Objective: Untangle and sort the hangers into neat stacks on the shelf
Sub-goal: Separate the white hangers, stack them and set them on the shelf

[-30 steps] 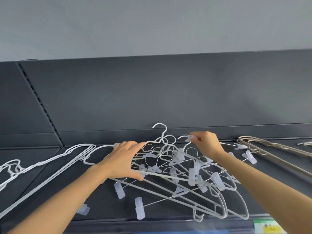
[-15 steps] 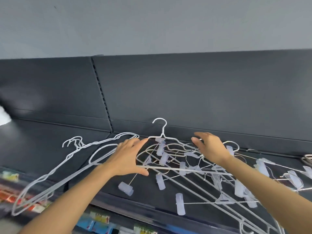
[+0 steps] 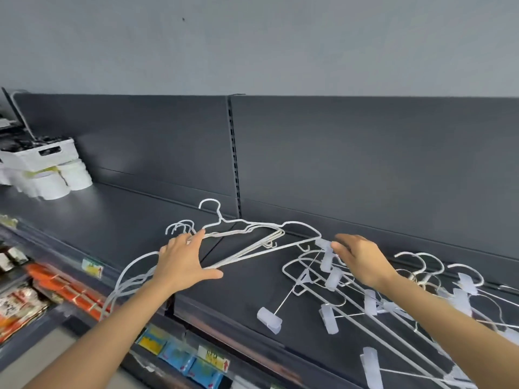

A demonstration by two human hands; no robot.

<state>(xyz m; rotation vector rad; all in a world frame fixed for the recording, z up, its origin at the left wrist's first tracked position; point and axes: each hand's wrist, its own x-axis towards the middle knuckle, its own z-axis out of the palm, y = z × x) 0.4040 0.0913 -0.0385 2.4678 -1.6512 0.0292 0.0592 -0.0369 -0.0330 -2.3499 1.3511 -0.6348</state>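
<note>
hangers [image 3: 276,233] in left hand [image 3: 179,262], right hand [image 3: 362,262] touching clip [image 3: 323,243].

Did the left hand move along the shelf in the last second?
Yes, leftward. The left hand, holding the plain hangers, was right of the slotted upright in the back panel; now it is left of it.

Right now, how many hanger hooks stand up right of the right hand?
3, side by side past the right hand: first hook, second hook, third hook. Others may lie hidden in the tangle.

Shelf [image 3: 126,220] lies open between white bin [image 3: 42,155] and plain hangers [image 3: 276,234]; clip hangers [image 3: 332,279] crowd the right.
</note>
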